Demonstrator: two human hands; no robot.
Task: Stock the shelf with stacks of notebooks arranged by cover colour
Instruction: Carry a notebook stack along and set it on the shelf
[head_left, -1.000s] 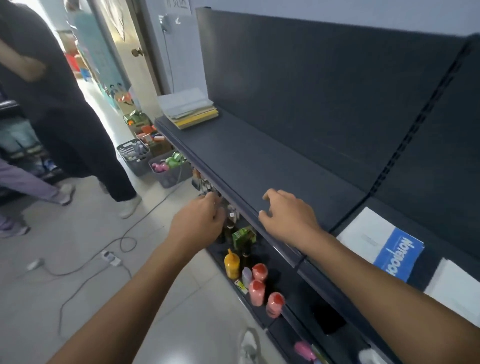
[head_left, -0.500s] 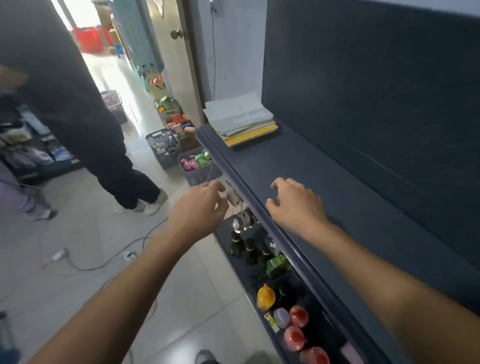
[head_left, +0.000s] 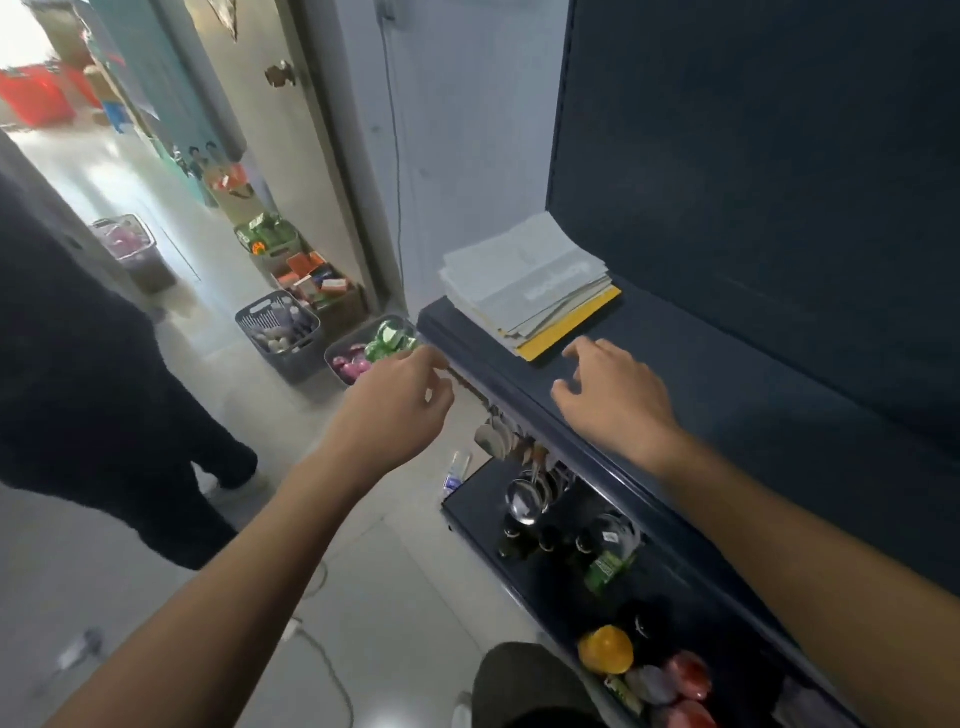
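Observation:
A stack of notebooks (head_left: 524, 275) lies at the far left end of the dark shelf (head_left: 727, 395); pale grey covers are on top and a yellow cover shows at the bottom. My right hand (head_left: 610, 397) hovers over the shelf just in front of the stack, fingers spread and loosely bent, holding nothing. My left hand (head_left: 400, 402) is in the air off the shelf's front edge, fingers loosely curled, empty. Neither hand touches the notebooks.
A lower shelf (head_left: 467, 512) holds bottles, a steel ladle and coloured containers. Grey baskets (head_left: 278, 332) and boxes of goods stand on the floor by the door. A person in dark clothes (head_left: 88, 395) stands at left. A cable runs across the floor.
The view has swung left and nearer to the notebook stack. Both hands have travelled along the shelf toward it; the blue and white notebooks seen at right have left the view.

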